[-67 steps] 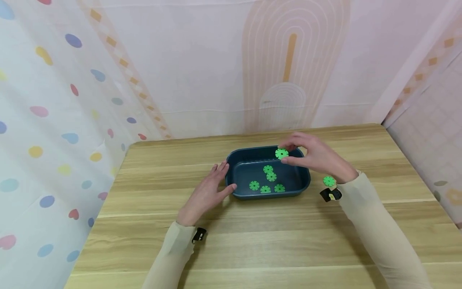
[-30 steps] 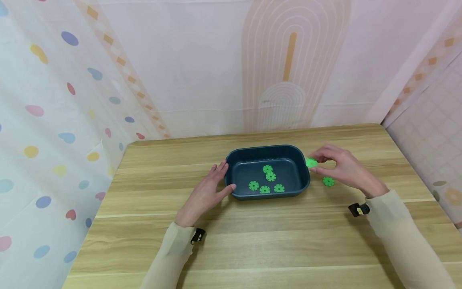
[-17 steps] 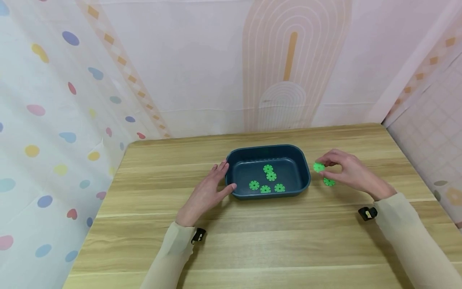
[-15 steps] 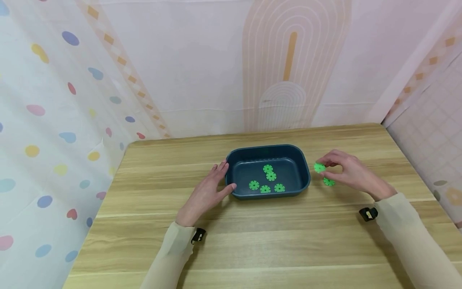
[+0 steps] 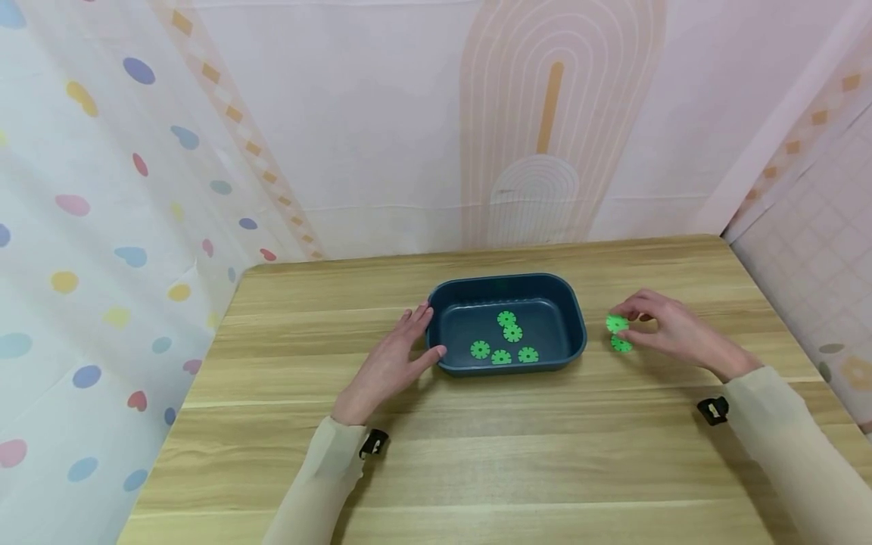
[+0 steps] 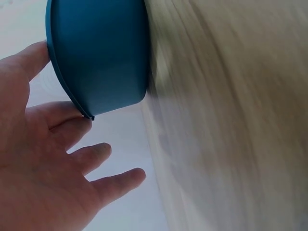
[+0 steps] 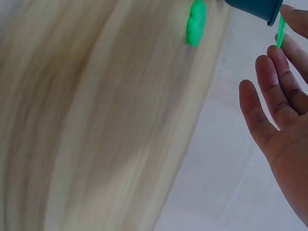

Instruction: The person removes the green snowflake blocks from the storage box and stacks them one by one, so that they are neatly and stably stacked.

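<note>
In the head view, a dark blue rectangular bin [image 5: 507, 371] stands on the wooden table. My left hand [image 5: 384, 371] rests against its left end, thumb and fingers touching the rim; the left wrist view shows these fingers spread along the bin. To the right of the bin, my right hand [image 5: 671, 333] pinches a green notched snowflake disc [image 5: 616, 324] between thumb and fingers. Just below it in view, another green snowflake disc [image 5: 621, 344] lies on the table, partly covered. In the right wrist view the pinched disc [image 7: 281, 31] appears edge-on.
Several green snowflake discs, one of them a loose disc [image 5: 480, 350], lie on the bin's floor. The wooden table [image 5: 477, 454] ends at a patterned curtain [image 5: 381, 151] behind and to the left. Black wrist cameras sit at both cuffs.
My right hand has moved the pinched disc from above the bin out to the right and lower, over the disc on the table. The left hand and bin have stayed put.
</note>
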Motion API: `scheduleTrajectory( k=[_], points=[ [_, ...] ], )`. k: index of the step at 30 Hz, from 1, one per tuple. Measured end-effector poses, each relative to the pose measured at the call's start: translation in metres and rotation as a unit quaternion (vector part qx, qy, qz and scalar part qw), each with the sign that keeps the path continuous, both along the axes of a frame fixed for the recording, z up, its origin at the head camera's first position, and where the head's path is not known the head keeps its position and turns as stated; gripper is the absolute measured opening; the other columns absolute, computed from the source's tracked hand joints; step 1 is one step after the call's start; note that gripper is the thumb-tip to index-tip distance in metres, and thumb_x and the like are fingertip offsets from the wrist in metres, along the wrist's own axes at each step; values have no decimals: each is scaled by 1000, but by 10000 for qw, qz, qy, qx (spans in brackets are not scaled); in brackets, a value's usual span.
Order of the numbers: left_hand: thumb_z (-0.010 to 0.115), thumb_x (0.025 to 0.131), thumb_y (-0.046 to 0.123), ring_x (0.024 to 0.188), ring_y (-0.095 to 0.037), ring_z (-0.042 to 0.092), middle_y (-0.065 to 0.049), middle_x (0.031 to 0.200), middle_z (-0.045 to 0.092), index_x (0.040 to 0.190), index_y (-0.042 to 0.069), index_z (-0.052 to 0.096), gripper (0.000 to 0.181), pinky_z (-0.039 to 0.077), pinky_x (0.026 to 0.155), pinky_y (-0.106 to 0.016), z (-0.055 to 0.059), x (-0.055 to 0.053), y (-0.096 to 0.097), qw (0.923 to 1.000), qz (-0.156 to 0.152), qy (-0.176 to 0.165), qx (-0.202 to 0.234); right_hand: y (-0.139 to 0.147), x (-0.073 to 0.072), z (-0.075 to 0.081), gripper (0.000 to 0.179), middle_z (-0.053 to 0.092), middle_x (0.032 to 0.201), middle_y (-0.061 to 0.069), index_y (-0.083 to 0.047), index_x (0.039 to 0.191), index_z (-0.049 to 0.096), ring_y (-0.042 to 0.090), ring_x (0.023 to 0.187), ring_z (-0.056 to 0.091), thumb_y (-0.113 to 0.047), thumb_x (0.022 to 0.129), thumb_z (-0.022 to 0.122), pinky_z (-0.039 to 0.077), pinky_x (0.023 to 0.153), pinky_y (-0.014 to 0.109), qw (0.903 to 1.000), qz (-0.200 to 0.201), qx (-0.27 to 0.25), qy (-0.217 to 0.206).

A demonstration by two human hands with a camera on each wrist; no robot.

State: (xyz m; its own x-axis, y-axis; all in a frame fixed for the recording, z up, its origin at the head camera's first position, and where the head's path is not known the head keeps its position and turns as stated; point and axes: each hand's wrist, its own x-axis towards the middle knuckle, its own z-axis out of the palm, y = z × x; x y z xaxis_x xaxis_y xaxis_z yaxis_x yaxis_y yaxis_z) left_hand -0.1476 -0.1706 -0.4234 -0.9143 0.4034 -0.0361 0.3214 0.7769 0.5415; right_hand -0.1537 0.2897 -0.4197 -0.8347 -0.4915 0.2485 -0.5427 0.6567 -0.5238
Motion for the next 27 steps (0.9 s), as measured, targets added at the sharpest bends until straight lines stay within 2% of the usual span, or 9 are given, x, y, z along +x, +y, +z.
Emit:
scheduleTrajectory(
  k=[4,11,16,22,27],
  points=[
    [55,107,44,158,-30,15,-1,172,20,164,11,31,69,24,122,-60,-1,-2,-3,9998,3,-36,191,5,0,-1,27,66,108,3,-2,114,73,21,92,64,-2,88,81,59,76,32,9998,-58,88,-138],
    [56,109,31,154,-33,29,-11,168,30,157,3,42,58,29,121,-56,-4,-10,-11,9976,-334,378,471,9,0,-1,27,67,106,6,2,114,72,26,92,65,-1,88,80,60,77,34,9991,-114,129,-394],
    [58,108,30,152,-32,34,-10,167,33,156,4,46,56,33,120,-53,-5,-12,-14,9972,-382,431,472,10,-1,-3,27,67,109,7,1,114,71,25,94,65,-4,89,81,60,78,35,9974,-166,223,-662],
    [58,108,35,151,-32,34,-9,167,33,157,8,45,58,33,120,-53,-6,-14,-15,9979,-361,389,382,14,-2,-9,28,68,108,4,-1,114,73,22,93,65,-5,88,82,59,78,31,9972,-154,362,-635],
    [58,108,35,151,-32,34,-9,167,33,157,8,45,58,33,120,-53,-7,-15,-15,9978,-368,373,402,15,-2,-12,28,69,107,2,-4,114,74,21,93,65,-7,87,83,58,79,34,9974,-99,427,-564]
  ],
)
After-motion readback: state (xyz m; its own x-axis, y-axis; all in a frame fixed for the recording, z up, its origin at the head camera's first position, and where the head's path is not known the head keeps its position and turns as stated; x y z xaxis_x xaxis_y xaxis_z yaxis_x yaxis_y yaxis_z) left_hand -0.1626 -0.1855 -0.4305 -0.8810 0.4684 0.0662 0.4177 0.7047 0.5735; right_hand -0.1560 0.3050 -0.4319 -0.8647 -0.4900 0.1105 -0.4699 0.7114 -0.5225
